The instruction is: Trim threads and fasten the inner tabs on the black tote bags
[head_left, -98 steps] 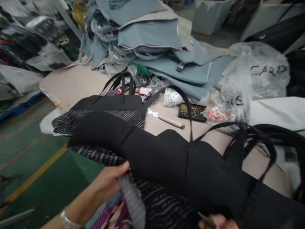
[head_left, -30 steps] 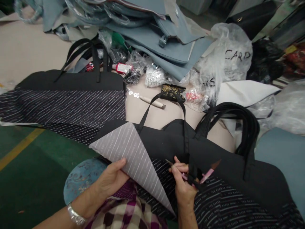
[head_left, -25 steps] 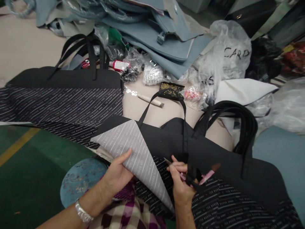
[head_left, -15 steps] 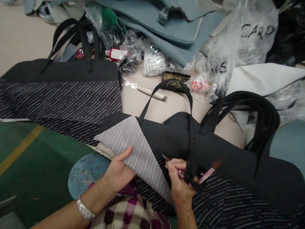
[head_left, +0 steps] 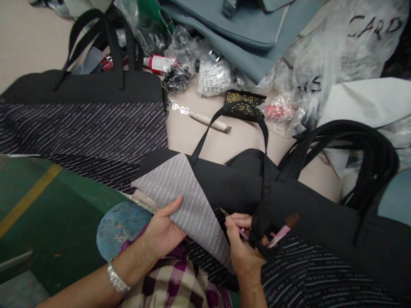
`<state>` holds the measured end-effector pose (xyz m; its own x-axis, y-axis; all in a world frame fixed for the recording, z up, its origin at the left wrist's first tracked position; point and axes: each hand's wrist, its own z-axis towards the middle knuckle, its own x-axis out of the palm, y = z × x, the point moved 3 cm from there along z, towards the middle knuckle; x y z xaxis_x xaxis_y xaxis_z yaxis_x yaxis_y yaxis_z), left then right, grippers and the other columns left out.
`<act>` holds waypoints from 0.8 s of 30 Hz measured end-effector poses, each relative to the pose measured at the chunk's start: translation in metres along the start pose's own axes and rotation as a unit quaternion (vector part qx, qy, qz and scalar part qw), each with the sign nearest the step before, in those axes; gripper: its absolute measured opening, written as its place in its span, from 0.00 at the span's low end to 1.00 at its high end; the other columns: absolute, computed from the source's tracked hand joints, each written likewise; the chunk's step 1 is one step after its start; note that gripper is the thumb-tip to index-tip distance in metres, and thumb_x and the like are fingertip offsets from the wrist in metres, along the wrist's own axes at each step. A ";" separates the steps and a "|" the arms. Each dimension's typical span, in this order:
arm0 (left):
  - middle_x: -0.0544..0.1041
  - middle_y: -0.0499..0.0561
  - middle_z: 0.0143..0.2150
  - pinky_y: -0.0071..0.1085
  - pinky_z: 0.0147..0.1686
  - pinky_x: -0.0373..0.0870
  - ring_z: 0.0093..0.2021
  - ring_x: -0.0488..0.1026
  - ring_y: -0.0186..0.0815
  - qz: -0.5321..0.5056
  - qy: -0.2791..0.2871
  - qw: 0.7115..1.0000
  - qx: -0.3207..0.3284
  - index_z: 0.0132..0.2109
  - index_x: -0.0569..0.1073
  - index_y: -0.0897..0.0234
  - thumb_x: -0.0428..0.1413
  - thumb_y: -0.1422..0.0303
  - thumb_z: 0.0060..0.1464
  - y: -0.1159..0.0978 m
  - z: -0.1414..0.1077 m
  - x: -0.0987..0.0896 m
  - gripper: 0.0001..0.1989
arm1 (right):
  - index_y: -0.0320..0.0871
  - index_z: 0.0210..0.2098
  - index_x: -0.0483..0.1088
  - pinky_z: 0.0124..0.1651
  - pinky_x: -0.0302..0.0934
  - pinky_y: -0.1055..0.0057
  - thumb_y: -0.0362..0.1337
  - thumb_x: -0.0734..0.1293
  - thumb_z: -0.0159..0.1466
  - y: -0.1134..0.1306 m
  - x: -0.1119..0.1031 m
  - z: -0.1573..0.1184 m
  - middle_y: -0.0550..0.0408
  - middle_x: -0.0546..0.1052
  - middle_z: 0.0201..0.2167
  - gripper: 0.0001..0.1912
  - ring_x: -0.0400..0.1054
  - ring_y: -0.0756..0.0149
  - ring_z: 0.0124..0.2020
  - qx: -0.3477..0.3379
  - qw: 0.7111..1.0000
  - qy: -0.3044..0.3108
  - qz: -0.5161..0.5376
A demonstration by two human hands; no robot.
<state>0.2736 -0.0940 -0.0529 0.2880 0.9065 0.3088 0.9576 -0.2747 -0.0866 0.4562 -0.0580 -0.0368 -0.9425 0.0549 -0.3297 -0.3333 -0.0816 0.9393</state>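
Observation:
My left hand (head_left: 167, 229) grips the edge of black striped lining fabric whose grey underside (head_left: 189, 205) is folded up, with the thumb on top. To its right, my right hand (head_left: 244, 244) is closed around a pink-handled tool; a pointed metal tip (head_left: 224, 211) shows at the fingers, and a pink piece (head_left: 279, 236) with a brown end sticks out on the other side. Black wrapping hides part of the tool. Both hands are over a black bag panel (head_left: 231, 184) with a strap handle (head_left: 266, 145) standing up from it.
Another black bag panel (head_left: 105, 87) with handles lies at the left. Behind are a white stick-like tool (head_left: 210, 122), a box of gold studs (head_left: 244, 104), a red bottle (head_left: 162, 63), plastic bags (head_left: 215, 77) and blue-grey material (head_left: 244, 42). Looped black handles (head_left: 369, 132) stand right.
The view has shifted slightly, so the bags and table items appear a little displaced. Both hands keep nearly the same hold and position on the fabric and tool.

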 end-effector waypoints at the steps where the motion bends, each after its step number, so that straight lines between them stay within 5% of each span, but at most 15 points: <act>1: 0.83 0.59 0.36 0.44 0.50 0.77 0.35 0.82 0.43 -0.001 0.006 1.000 0.000 0.41 0.79 0.73 0.51 0.75 0.64 0.000 0.001 -0.001 0.11 | 0.44 0.29 0.71 0.34 0.70 0.78 0.28 0.71 0.61 -0.001 0.000 0.000 0.60 0.76 0.29 0.07 0.73 0.72 0.30 0.001 1.000 0.001 -0.005; 24: 0.82 0.56 0.29 0.36 0.41 0.80 0.29 0.80 0.38 0.032 0.009 0.999 -0.017 0.31 0.80 0.71 0.47 0.75 0.65 0.001 0.000 -0.001 0.19 | 0.43 0.25 0.72 0.33 0.71 0.68 0.31 0.72 0.60 0.002 0.002 -0.005 0.57 0.76 0.25 0.08 0.73 0.67 0.28 0.038 0.999 -0.016 -0.006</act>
<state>0.2747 -0.0950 -0.0533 0.3474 0.8814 0.3200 0.9367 -0.3420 -0.0746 0.4537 -0.0629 -0.0364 -0.9365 0.0868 -0.3397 -0.3414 -0.0051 0.9399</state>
